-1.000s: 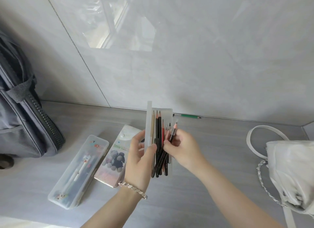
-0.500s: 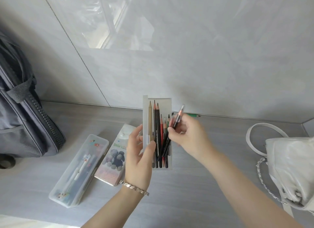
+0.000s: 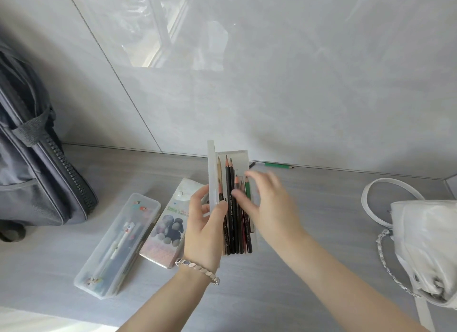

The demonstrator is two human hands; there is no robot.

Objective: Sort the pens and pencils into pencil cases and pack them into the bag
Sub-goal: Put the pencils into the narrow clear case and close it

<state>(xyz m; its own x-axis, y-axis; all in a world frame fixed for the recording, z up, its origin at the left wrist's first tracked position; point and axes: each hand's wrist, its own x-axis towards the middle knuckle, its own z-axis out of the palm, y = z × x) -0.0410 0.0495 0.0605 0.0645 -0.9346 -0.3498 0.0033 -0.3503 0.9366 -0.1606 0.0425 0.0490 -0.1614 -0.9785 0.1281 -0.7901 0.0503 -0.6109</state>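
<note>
right hand [image 3: 267, 203] now empty over pencils [image 3: 233, 208], left hand [image 3: 205, 223] gripping case [image 3: 212, 173]

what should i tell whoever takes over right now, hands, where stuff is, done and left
Left hand holds the open pencil case, pencils inside.
Right hand, blurred, spread over them, apparently holding nothing.
On the table: clear case with pens, printed case, one green pencil loose by the wall.
Grey bag at left.
Left: fetch the green pencil, close cases, pack the bag.
</note>
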